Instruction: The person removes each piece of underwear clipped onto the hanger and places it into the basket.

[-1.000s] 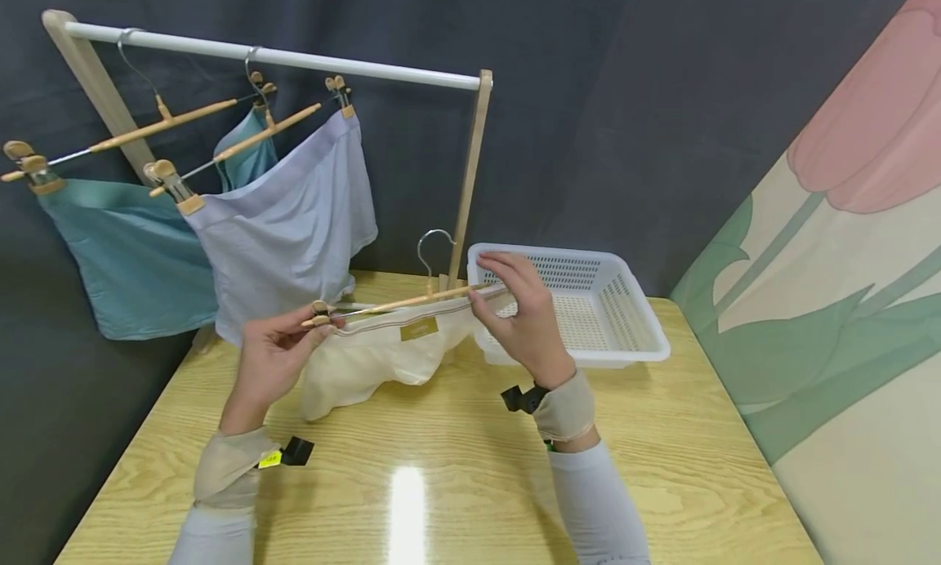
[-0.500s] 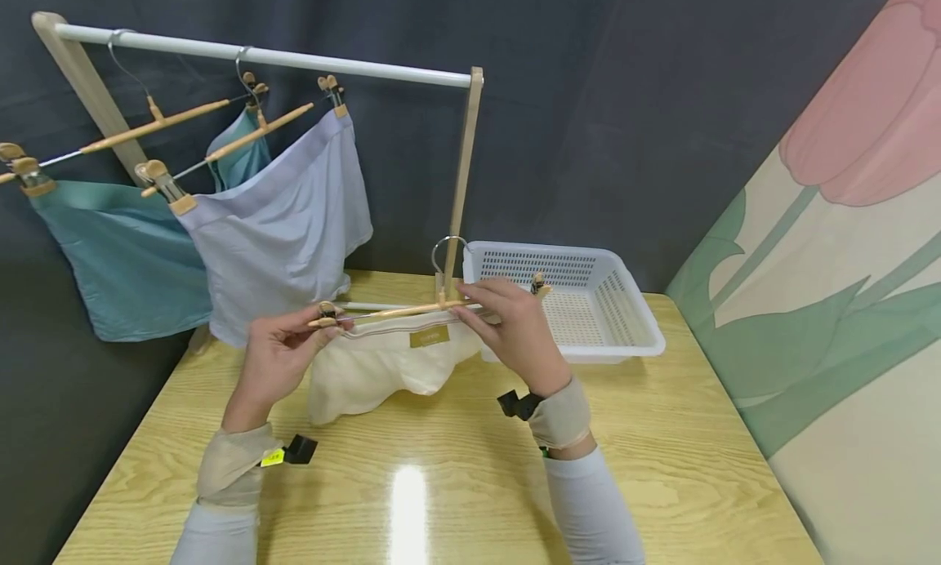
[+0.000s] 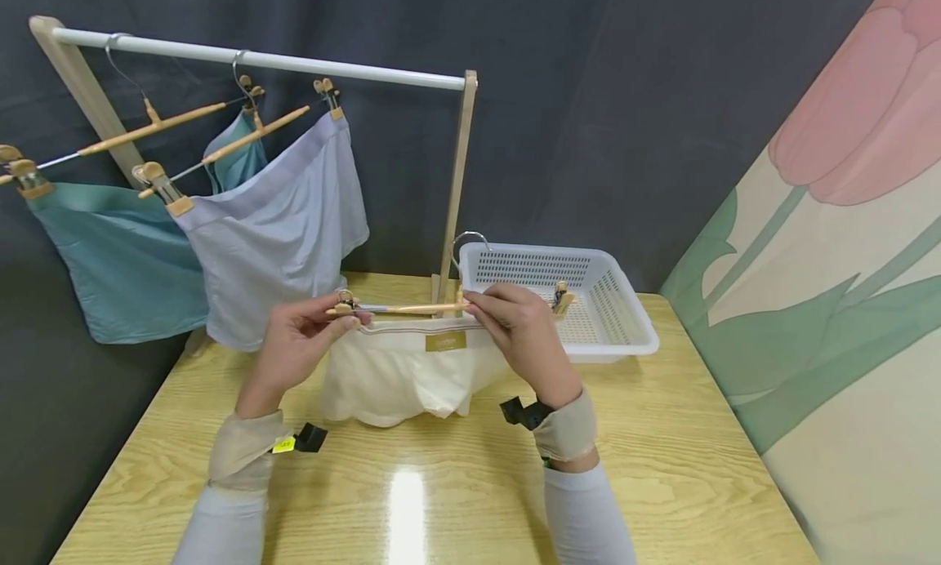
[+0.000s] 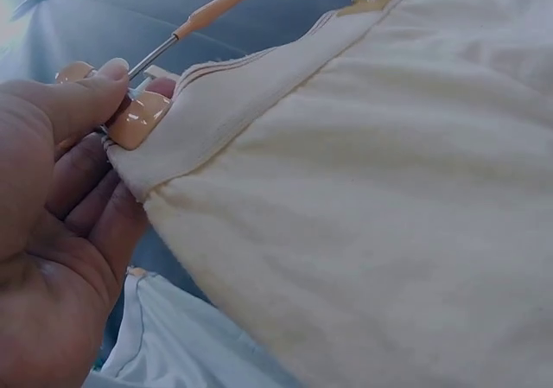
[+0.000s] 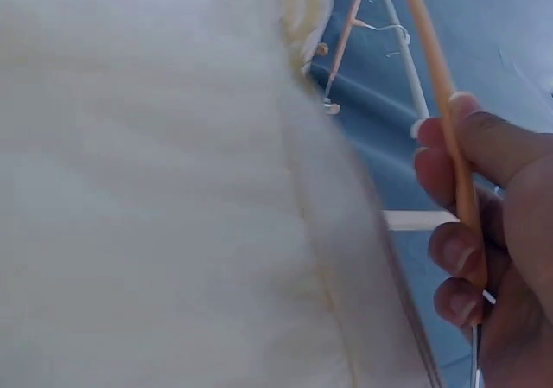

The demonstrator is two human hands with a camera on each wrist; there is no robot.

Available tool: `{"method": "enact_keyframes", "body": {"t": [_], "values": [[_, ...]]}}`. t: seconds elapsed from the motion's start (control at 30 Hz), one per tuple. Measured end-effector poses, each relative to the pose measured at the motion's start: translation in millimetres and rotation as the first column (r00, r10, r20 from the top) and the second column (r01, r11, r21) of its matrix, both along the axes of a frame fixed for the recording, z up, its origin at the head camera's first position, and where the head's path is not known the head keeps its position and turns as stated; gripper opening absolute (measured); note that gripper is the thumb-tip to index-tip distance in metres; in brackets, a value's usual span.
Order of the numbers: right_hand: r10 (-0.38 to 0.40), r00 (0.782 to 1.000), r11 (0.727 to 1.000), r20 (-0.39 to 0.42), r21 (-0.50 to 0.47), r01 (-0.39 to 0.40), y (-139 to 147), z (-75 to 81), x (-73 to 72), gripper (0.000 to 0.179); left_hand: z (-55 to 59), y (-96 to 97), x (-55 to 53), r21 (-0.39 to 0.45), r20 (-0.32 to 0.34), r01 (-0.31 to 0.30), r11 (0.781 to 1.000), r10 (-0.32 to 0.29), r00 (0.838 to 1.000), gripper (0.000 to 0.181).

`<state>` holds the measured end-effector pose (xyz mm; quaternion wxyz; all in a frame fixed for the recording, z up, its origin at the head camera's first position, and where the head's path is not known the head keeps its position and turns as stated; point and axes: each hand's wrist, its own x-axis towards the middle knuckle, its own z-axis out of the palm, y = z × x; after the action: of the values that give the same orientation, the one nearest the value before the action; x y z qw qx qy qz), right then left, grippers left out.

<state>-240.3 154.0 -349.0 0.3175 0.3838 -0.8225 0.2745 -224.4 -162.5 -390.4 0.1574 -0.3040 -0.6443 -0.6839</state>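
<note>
A cream pair of underpants (image 3: pixel 412 377) with a gold label hangs below a wooden clip hanger (image 3: pixel 419 309). My left hand (image 3: pixel 294 344) pinches the hanger's left clip (image 4: pixel 138 120) together with the corner of the waistband (image 4: pixel 233 85). In the left wrist view the thumb lies on the clip, and the clip's pad sits on that corner. My right hand (image 3: pixel 522 328) grips the hanger's bar (image 5: pixel 445 85) near its hook (image 3: pixel 470 237). In the right wrist view the waistband runs apart from the bar. Beyond the right hand, the other clip (image 3: pixel 562 298) stands out over the basket.
A rack with a white rail (image 3: pixel 353 65) holds two more hangers, carrying teal underpants (image 3: pixel 125 263) and lavender underpants (image 3: pixel 272 246). Behind my right hand stands a white perforated basket (image 3: pixel 625 304). All this is on a wooden table (image 3: pixel 470 491) before a dark curtain.
The hanger and underpants have shifted to the right with my left hand. My right hand has moved from the waistband's right side to the bar near the hook; the right clip has come into view.
</note>
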Motion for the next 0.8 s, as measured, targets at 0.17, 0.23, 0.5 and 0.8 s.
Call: {"method": "enact_keyframes", "body": {"t": [0.17, 0.23, 0.5, 0.8], "values": [[-0.046, 0.999, 0.999, 0.007, -0.028, 0.046, 5.8, -1.5, 2.9, 0.015, 3.2, 10.3, -5.4, 0.013, 0.03, 0.022, 1.0, -0.023, 0.999, 0.039], [-0.066, 0.998, 0.997, 0.006, -0.043, 0.066, 8.1, -4.2, 3.9, 0.013, 4.7, 13.5, -7.6, 0.0, 0.045, 0.035, 0.999, -0.035, 0.998, 0.035], [-0.126, 0.991, 0.989, 0.033, -0.069, 0.128, 15.2, -15.4, 10.5, 0.013, 2.1, 23.8, -16.8, 0.043, 0.023, 0.154, 0.987, -0.156, 0.988, 0.028], [-0.133, 0.991, 0.987, -0.011, -0.089, 0.131, 19.5, -16.7, 8.2, 0.012, -0.4, 40.7, -24.8, 0.074, -0.009, 0.048, 0.996, -0.048, 0.999, 0.017]]}}
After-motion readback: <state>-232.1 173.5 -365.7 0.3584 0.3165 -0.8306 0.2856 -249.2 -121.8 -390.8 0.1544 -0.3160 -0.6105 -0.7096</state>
